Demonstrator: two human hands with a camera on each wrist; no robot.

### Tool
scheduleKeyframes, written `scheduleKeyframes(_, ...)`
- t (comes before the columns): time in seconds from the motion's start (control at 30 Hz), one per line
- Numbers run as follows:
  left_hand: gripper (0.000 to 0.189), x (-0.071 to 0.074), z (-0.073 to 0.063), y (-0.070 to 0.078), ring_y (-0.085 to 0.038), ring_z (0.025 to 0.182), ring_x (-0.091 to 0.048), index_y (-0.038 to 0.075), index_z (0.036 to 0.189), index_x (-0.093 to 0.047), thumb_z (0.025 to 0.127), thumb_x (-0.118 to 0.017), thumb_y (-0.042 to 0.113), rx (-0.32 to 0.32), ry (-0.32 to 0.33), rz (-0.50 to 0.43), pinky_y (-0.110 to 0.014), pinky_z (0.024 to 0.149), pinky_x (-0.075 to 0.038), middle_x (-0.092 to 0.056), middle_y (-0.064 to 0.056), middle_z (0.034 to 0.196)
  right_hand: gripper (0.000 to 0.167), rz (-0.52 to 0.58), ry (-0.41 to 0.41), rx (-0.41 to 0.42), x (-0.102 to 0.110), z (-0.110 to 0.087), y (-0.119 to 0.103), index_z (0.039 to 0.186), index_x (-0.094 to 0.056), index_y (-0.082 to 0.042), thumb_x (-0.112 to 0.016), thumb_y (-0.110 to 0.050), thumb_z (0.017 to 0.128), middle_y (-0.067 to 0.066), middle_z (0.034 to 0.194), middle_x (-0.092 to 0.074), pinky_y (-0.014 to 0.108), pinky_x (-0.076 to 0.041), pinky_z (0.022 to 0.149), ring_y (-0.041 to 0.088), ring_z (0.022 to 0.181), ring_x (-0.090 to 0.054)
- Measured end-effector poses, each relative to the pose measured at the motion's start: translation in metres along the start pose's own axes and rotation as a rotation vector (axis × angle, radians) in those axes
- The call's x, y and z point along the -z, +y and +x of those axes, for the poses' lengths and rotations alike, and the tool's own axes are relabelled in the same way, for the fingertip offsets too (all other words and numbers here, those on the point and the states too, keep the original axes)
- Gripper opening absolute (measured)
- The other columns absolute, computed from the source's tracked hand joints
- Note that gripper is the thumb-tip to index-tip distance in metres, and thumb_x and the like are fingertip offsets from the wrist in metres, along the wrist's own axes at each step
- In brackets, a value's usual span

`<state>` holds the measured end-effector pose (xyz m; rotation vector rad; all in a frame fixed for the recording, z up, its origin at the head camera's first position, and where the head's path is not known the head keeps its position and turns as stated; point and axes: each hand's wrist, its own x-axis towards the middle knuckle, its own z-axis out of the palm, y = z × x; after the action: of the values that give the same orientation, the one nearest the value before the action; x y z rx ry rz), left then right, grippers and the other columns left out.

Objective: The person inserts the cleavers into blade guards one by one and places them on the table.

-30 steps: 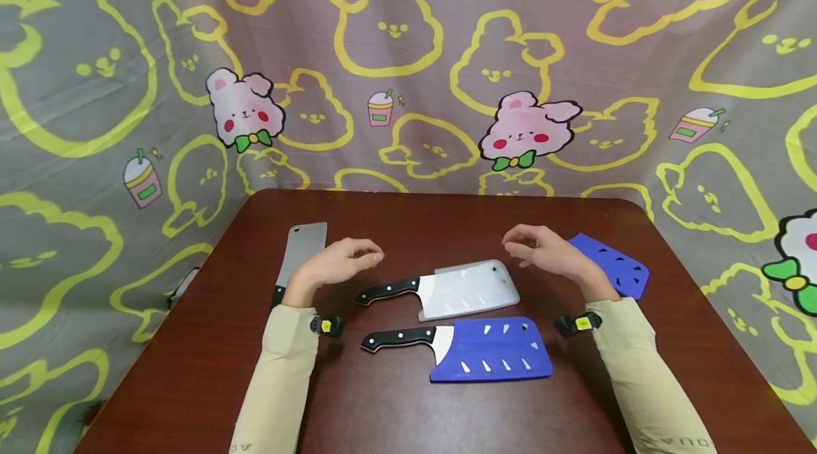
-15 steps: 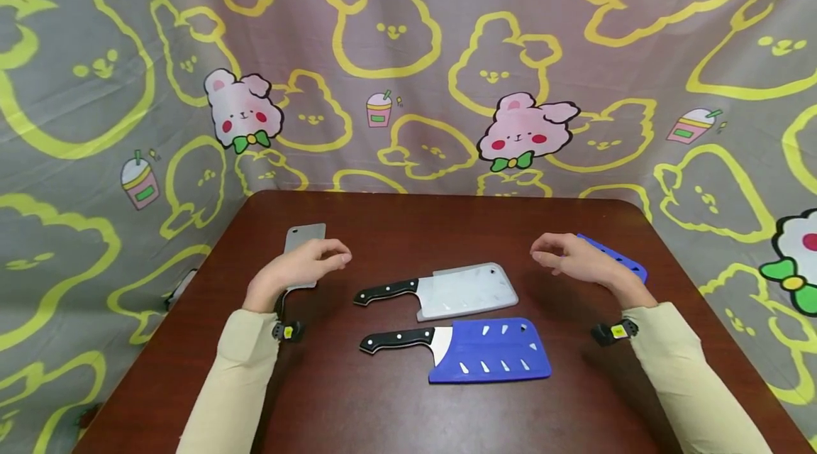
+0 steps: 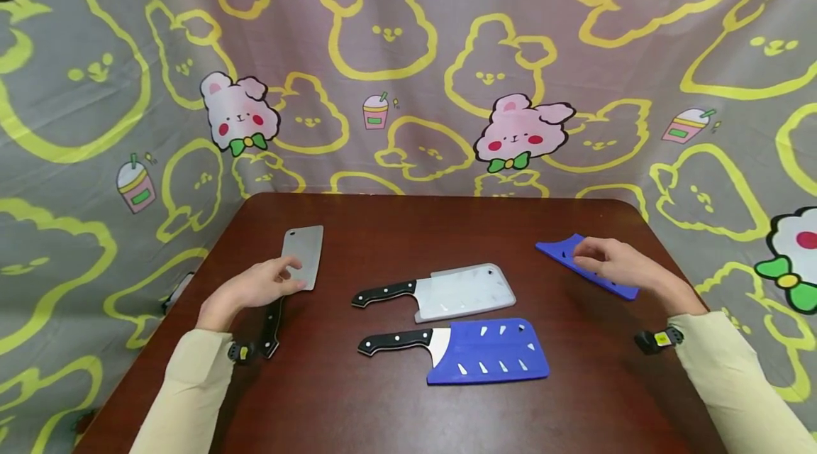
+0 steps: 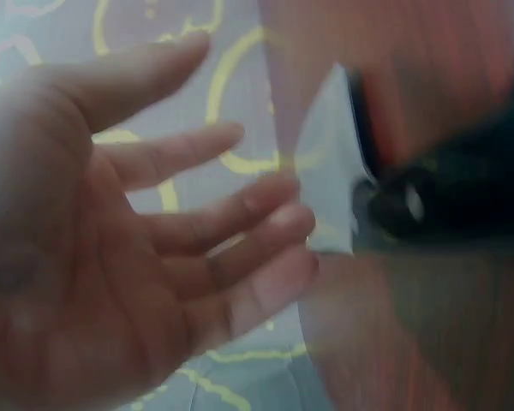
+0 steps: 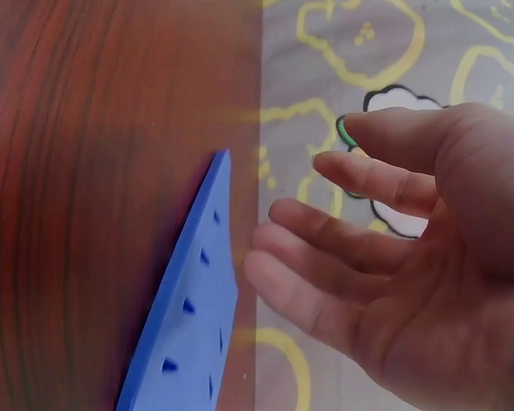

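On the left of the table lies a bare cleaver, its black handle toward the near side. My left hand is over it, fingers loosely bent and holding nothing; in the left wrist view the fingers spread apart near the cleaver's blade. At the right lies a blue blade cover with small slots. My right hand hovers over that cover, thumb and fingers apart with nothing between them. In the right wrist view the blue cover is beside the fingertips.
Mid-table, a cleaver in a translucent cover lies with its black handle to the left. Nearer, another cleaver sits in a blue cover. A patterned cloth hangs behind the brown table.
My hands have moved apart: the left one outward to the left over the bare cleaver, the right one outward to the right over the loose blue cover. The knives lie as before.
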<state>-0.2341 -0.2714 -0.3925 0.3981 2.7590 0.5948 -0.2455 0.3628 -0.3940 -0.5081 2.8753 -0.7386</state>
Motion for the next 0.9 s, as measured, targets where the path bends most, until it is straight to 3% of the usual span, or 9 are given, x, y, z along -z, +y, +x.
scheduleKeyframes(0.13, 0.059, -0.002, -0.004, -0.008, -0.039, 0.103, -0.061, -0.003, 0.133, -0.047, 0.09, -0.071, 0.028, 0.077, -0.037, 0.07, -0.051, 0.082, -0.051, -0.06, -0.029, 0.117, 0.032, -0.053, -0.014, -0.01, 0.0, -0.004, 0.008, 0.119, -0.06, -0.001, -0.059, -0.025, 0.098, 0.012, 0.109, -0.068, 0.044, -0.051, 0.08, 0.028, 0.1, -0.064)
scheduleKeyframes(0.4, 0.075, -0.009, -0.007, -0.015, -0.049, 0.117, -0.051, -0.006, 0.139, -0.039, 0.085, -0.077, 0.028, 0.208, -0.059, 0.141, -0.059, 0.091, -0.046, -0.047, -0.036, 0.132, 0.046, -0.064, -0.056, -0.076, -0.005, -0.01, 0.03, 0.128, -0.052, 0.001, -0.058, -0.034, 0.098, 0.028, 0.124, -0.059, 0.059, -0.047, 0.089, 0.047, 0.116, -0.055)
scheduleKeyframes(0.57, 0.073, -0.01, -0.007, -0.016, -0.037, 0.104, -0.059, -0.005, 0.138, -0.038, 0.085, -0.077, 0.027, 0.215, -0.105, 0.119, -0.053, 0.088, -0.049, -0.055, -0.033, 0.127, 0.051, -0.091, -0.038, -0.095, -0.009, -0.011, 0.041, 0.131, -0.049, 0.004, -0.061, -0.032, 0.097, 0.033, 0.129, -0.054, 0.063, -0.044, 0.091, 0.052, 0.119, -0.049)
scheduleKeyframes(0.67, 0.075, -0.009, -0.009, -0.015, -0.029, 0.088, -0.059, -0.002, 0.141, -0.035, 0.086, -0.076, 0.028, 0.233, -0.129, 0.092, -0.044, 0.075, -0.05, -0.06, -0.025, 0.109, 0.054, -0.128, -0.014, -0.102, -0.011, -0.01, 0.047, 0.131, -0.048, 0.005, -0.063, -0.032, 0.095, 0.036, 0.129, -0.051, 0.066, -0.041, 0.091, 0.055, 0.118, -0.047)
scheduleKeyframes(0.8, 0.073, -0.01, -0.012, -0.014, -0.024, 0.072, -0.054, -0.002, 0.141, -0.032, 0.087, -0.075, 0.023, 0.257, -0.142, 0.069, -0.034, 0.06, -0.043, -0.056, -0.016, 0.092, 0.06, -0.162, -0.006, -0.135, -0.014, -0.009, 0.054, 0.133, -0.044, 0.006, -0.065, -0.032, 0.093, 0.041, 0.132, -0.046, 0.07, -0.034, 0.093, 0.058, 0.119, -0.041)
scheduleKeyframes(0.9, 0.069, -0.009, -0.012, -0.016, -0.026, 0.074, -0.056, -0.002, 0.139, -0.034, 0.086, -0.075, 0.018, 0.259, -0.131, 0.082, -0.036, 0.062, -0.046, -0.058, -0.019, 0.096, 0.065, -0.175, -0.019, -0.163, -0.015, -0.009, 0.057, 0.136, -0.041, 0.007, -0.065, -0.034, 0.092, 0.042, 0.134, -0.042, 0.072, -0.032, 0.094, 0.06, 0.121, -0.038)
